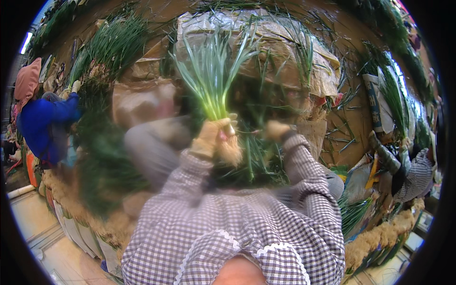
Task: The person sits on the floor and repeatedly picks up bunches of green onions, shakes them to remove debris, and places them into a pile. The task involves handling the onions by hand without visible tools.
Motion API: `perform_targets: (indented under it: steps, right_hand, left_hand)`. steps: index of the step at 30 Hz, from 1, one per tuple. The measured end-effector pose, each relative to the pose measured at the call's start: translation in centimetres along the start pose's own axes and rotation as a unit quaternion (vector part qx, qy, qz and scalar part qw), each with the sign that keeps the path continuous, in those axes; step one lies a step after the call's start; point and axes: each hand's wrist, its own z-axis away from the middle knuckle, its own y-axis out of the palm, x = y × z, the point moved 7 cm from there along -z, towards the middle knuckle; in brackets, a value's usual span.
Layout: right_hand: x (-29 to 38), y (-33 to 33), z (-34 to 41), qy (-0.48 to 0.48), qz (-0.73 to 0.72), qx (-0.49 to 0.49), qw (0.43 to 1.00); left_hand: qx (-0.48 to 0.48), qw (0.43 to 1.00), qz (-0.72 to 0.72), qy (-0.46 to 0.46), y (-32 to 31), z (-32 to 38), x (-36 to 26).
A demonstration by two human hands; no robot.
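My left hand (208,137), in a pale tan glove, grips a bunch of green onions (213,89) around its white stems. The green leaves fan out away from me, and the pale roots (229,151) hang below the fist toward my body. My right hand (278,131) is to the right of the bunch, blurred and curled into a fist. A thin strand (251,132) runs from beside the bunch to this fist; what it is made of is too blurred to tell. Loose green onion leaves (254,156) lie under both hands, between my legs.
Beyond my hands lies a pile covered with tan plastic sheeting (285,42), strewn with leaves. A brown sack (142,101) is at the left. A co-worker in blue (46,114) sits near a green onion heap (114,46). Another person (415,174) sits at the right.
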Motion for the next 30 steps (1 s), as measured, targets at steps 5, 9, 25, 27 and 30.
perform_targets:
  steps: [5,9,25,27,30]
  right_hand:
    - [0.5,0.5,2.5,0.037,-0.355,0.028,0.934]
    - [7.1,-3.1,-1.2,-0.236,-0.604,-0.052,0.76]
    - [10.2,2.9,-4.3,-0.222,-0.584,0.262,0.736]
    - [9.9,2.2,-4.7,-0.331,-0.327,0.087,0.881]
    - [8.2,2.6,-5.4,-0.248,-0.37,0.046,0.894]
  left_hand:
    - [0.032,0.999,-0.012,0.013,0.5,-1.3,-0.4]
    - [0.064,0.994,0.017,-0.085,1.2,0.0,2.3]
    - [0.139,0.987,0.069,-0.048,-1.0,-0.1,5.3]
    - [0.096,0.992,0.062,-0.058,-0.6,0.6,5.1]
    - [0.091,0.991,0.073,-0.068,0.9,1.9,4.4]
